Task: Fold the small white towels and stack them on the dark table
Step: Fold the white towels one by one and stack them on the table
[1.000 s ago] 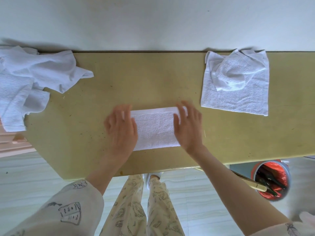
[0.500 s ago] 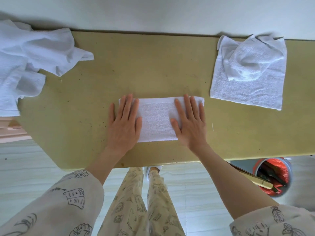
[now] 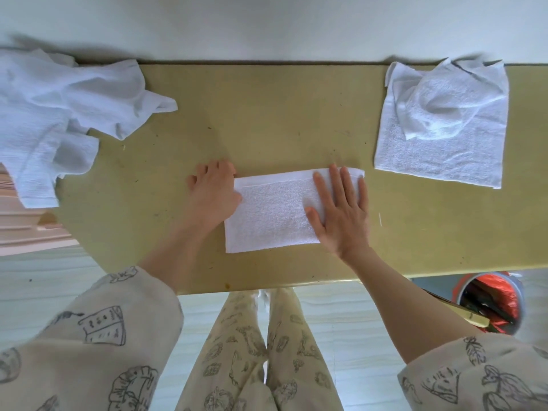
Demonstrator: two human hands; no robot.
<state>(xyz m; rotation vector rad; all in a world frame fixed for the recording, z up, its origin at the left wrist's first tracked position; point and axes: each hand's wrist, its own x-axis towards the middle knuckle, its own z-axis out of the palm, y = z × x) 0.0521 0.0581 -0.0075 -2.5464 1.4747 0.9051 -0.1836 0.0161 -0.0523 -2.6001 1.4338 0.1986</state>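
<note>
White crumpled towels (image 3: pixel 59 114) far left; right hand (image 3: pixel 341 209) flat on folded towel (image 3: pixel 272 215); left hand (image 3: pixel 212 194) grasping its edge.

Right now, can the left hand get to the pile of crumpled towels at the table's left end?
Probably yes. The left hand sits at the folded towel's left edge, and only bare table lies between it and the crumpled towels.

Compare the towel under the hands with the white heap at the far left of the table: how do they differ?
The towel under the hands lies flat, folded into a neat rectangle; the heap is crumpled and unfolded. The towel sits wholly on the table; the heap hangs over its left end. The right hand presses the towel; nothing touches the heap. Both are white cloth.
</note>
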